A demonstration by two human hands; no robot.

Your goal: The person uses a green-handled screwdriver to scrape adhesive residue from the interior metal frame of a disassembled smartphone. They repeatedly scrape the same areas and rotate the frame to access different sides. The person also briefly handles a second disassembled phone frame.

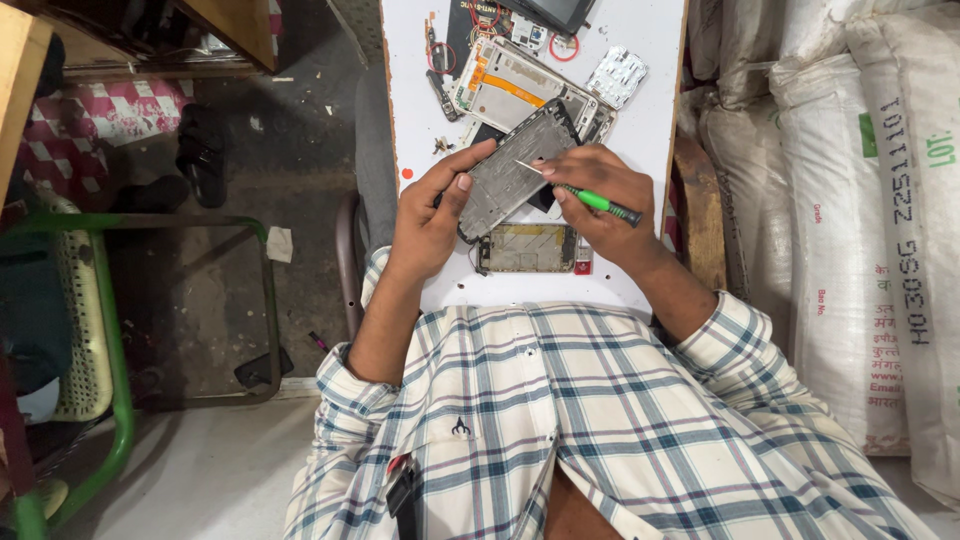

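Note:
My left hand (432,208) grips the left edge of a grey opened phone body (518,168), holding it tilted above a small white table (650,120). My right hand (598,198) holds a green-handled screwdriver (585,196), its thin metal tip resting on the phone body's upper middle. My right fingers also touch the phone's right edge. Below the hands lies another phone frame (527,248) flat on the table.
More phone parts lie at the table's far end: an open phone chassis with an orange strip (510,85), a metal shield plate (617,76), a dark screen (553,12). White sacks (860,200) stand at the right. A green-framed chair (100,330) and black sandals (200,150) are at the left.

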